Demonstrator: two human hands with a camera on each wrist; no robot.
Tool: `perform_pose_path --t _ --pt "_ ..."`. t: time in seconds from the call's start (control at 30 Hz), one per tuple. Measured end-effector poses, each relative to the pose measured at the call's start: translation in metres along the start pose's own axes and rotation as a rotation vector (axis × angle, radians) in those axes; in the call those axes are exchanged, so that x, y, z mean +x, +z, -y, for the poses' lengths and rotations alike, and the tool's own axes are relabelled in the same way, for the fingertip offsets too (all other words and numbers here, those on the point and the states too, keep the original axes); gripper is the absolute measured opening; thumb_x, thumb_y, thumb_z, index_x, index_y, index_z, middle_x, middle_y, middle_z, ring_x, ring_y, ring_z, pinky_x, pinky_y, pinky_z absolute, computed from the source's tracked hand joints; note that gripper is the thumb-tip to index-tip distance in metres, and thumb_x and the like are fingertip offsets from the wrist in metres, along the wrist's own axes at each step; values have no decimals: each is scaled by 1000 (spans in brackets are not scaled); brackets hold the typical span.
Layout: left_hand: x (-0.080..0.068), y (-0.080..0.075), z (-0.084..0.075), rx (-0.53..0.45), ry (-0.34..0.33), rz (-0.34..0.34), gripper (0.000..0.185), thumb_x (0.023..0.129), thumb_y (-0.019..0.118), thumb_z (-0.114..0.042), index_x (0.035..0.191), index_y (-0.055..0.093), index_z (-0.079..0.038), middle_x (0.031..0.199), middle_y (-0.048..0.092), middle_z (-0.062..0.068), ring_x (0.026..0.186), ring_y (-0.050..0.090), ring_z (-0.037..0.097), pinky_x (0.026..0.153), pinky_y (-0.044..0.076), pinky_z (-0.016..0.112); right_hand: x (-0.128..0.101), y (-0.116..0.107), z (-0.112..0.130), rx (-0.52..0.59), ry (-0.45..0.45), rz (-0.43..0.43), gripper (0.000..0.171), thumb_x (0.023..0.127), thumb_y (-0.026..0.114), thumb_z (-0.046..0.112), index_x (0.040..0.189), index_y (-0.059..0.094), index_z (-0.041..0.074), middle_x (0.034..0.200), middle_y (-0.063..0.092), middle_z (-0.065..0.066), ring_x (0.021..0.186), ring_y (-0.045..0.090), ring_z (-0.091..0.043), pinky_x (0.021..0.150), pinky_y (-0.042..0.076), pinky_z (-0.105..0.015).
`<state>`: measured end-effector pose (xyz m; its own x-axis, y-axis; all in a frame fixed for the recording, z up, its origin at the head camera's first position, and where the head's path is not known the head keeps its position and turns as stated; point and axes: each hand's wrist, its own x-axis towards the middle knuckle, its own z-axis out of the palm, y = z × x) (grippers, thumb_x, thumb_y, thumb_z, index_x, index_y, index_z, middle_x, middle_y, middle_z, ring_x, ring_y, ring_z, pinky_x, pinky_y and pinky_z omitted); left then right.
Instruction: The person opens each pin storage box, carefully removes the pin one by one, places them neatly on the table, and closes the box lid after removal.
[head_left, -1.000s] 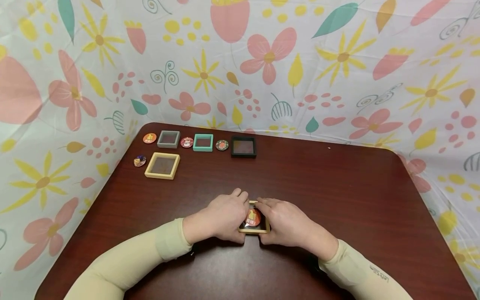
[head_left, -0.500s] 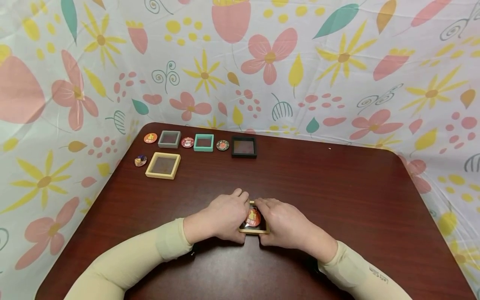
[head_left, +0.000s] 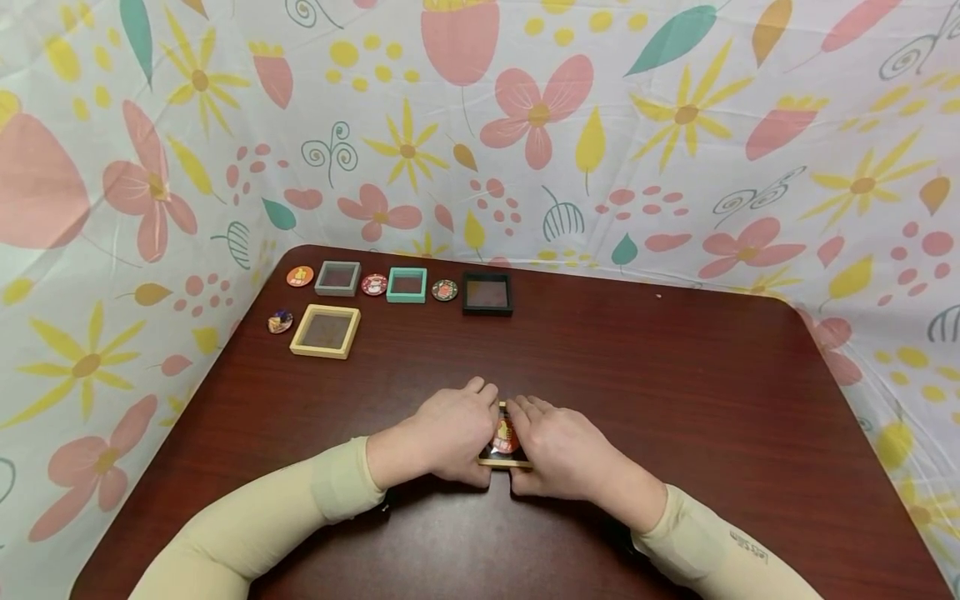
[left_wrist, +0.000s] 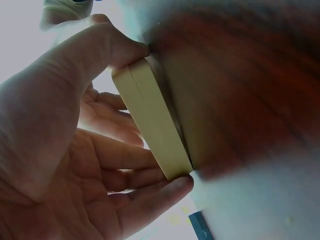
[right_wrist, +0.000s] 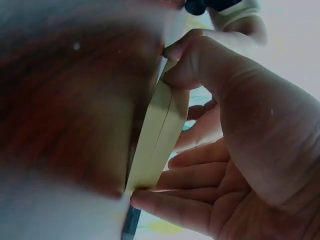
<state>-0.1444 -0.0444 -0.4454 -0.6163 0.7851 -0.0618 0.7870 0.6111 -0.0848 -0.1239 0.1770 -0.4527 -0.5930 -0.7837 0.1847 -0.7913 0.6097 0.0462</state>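
Between my two hands, near the middle of the table, is a small yellow display frame with a dark clear window. Behind the window shows a round orange badge with a yellow design. My left hand grips the frame's left side, thumb at the near corner and fingertips at the far one. From the right, my right hand holds it the same way and covers part of the window. A thin seam runs along the frame's side wall in the left wrist view, and the right wrist view shows the opposite wall.
At the back left lie grey, teal, black and yellow frames. Round badges sit among them: orange, red, green-rimmed and a dark multicoloured one. A patterned curtain borders the table.
My right hand has shifted slightly left, its fingers and thumb now further over the frame. The left hand and the frame look unmoved.
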Motion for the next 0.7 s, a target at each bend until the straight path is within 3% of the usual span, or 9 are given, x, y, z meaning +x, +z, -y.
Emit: perform_pose_path --t 0.33,0.7 --pt "0 -1 -1 -36 -18 8 86 73 87 -59 135 72 -3 119 61 4 107 52 19 74 61 29 1 -2 -1 10 7 5 83 75 87 43 131 68 -16 123 77 -28 114 78 -38 97 64 -46" --pt "-1 1 8 -187 -45 24 95 78 94 -56 147 64 1 124 61 7 111 54 22 85 60 32 -2 -11 -24 334 137 88 69 81 86 35 138 71 0 117 77 -7 99 71 -16 84 61 -39"
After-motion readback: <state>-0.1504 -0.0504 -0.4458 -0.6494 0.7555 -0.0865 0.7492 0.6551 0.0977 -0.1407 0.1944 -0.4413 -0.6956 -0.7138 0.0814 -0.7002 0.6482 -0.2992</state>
